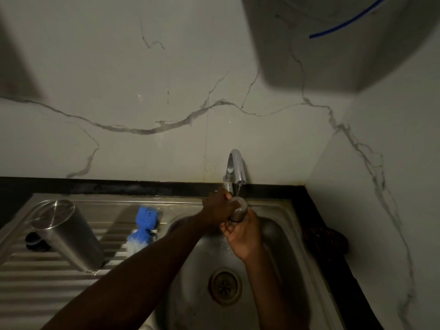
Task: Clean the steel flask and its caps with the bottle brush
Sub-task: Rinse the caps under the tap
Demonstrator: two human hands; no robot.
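Dim view: under the tap [234, 167], a steel cap [238, 209] is largely hidden by the left hand [217, 207] and right hand [240, 231], fingers of both clasping it. Flask [69, 234] and brush [144, 225] lie left of the tap.

A chrome tap [234, 166] is mounted at the far edge of the steel sink [283, 236], and a drain [225, 286] is set in its basin. A marbled wall [142, 91] is seen behind the black counter [316, 210].

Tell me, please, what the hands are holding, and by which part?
Both hands, left hand and right hand, grip a small round steel cap by its sides under the running chrome tap.
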